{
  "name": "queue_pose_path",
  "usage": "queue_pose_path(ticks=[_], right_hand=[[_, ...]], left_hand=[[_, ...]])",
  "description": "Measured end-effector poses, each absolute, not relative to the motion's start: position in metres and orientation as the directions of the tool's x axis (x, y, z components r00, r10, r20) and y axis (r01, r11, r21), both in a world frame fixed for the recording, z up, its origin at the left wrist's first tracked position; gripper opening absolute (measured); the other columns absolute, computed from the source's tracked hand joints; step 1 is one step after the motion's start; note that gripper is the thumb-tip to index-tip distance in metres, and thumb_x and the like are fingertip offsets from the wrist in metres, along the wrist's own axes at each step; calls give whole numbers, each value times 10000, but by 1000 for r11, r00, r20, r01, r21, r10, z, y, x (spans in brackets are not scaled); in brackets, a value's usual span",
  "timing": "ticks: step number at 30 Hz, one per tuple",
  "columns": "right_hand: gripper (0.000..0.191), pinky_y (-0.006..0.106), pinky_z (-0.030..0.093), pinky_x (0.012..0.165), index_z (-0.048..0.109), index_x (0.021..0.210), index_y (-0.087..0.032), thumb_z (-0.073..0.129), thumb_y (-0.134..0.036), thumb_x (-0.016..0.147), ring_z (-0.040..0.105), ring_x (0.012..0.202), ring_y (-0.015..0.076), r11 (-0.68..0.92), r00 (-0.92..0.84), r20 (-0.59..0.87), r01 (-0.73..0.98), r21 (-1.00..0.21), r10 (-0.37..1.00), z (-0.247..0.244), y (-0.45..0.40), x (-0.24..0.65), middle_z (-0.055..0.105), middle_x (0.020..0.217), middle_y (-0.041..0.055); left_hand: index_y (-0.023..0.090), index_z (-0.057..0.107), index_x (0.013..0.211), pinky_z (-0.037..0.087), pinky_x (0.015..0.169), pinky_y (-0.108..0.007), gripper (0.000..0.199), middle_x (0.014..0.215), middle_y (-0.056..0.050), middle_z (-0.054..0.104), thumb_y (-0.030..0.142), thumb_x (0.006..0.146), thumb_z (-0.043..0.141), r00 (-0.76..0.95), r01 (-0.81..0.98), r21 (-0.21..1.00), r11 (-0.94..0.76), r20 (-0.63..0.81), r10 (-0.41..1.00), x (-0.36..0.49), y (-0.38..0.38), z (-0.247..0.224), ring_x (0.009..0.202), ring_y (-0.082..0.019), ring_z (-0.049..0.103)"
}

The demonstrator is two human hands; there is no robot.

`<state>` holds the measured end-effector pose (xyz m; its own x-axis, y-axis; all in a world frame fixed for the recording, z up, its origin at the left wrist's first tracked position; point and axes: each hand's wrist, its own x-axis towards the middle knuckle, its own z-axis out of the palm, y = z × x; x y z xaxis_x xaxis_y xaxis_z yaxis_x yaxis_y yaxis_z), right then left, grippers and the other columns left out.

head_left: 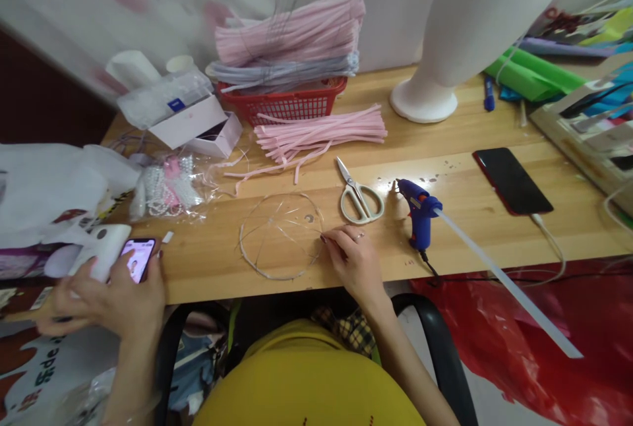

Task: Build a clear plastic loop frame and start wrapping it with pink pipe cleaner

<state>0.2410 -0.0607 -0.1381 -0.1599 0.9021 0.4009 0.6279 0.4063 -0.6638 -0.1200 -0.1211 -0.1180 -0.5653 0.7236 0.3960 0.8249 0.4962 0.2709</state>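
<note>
My left hand (126,297) is at the table's left front edge with its fingers spread. Its index finger reaches over the lit screen of a phone (142,260), and the thumb lies along the phone's right side. The other fingers stretch left past a white device (109,248). A thin whitish wire ring (241,241), crossed by fine clear strands, lies flat before me. My right hand (353,261) pinches its right edge, fingertips together. Scissors (361,205) with pale handles lie just beyond that hand. Right of them is a blue glue gun (420,221) with a long glue stick (509,284).
Pink fuzzy stems (321,136) lie before a red basket (291,106) piled with more. Bagged pearl beads (171,185) and an open box (217,136) stand left. A white stand (425,99), a dark phone (514,179) on a cable and a wooden rack (568,142) are right.
</note>
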Motion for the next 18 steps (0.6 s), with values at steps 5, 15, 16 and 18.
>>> queue_pose_path(ticks=[5,15,16,18], right_hand=[[182,352,490,740,682,928,-208,506,-178,966,623,814,213,411,-164,402,616,-672,901,-141,-61,242,687,861,72],[177,356,490,748,688,920,-191,517,-177,960,619,816,218,410,-159,404,618,-671,901,-142,-60,240,687,851,73],[172,355,489,748,686,920,-187,519,-172,959,619,816,218,413,-161,406,616,-671,900,-142,-60,240,687,852,74],[165,352,485,745,682,923,-180,522,-164,959,618,813,216,415,-165,405,615,-670,899,-142,-60,240,686,855,74]], left_hand=[[175,686,1118,205,1081,-664,439,1483,-162,387,503,835,614,-519,841,134,525,477,709,-117,-121,-116,1373,-440,269],[194,739,1061,207,1078,-655,385,1497,-129,398,490,890,561,-482,867,156,474,505,716,-124,-119,-125,1370,-424,262],[194,740,1060,198,1087,-649,403,1497,-127,400,504,900,538,-481,868,162,470,508,715,-124,-119,-126,1374,-417,257],[181,733,1078,191,1105,-633,437,1498,-140,392,521,902,524,-477,871,164,463,505,719,-124,-117,-126,1378,-408,252]])
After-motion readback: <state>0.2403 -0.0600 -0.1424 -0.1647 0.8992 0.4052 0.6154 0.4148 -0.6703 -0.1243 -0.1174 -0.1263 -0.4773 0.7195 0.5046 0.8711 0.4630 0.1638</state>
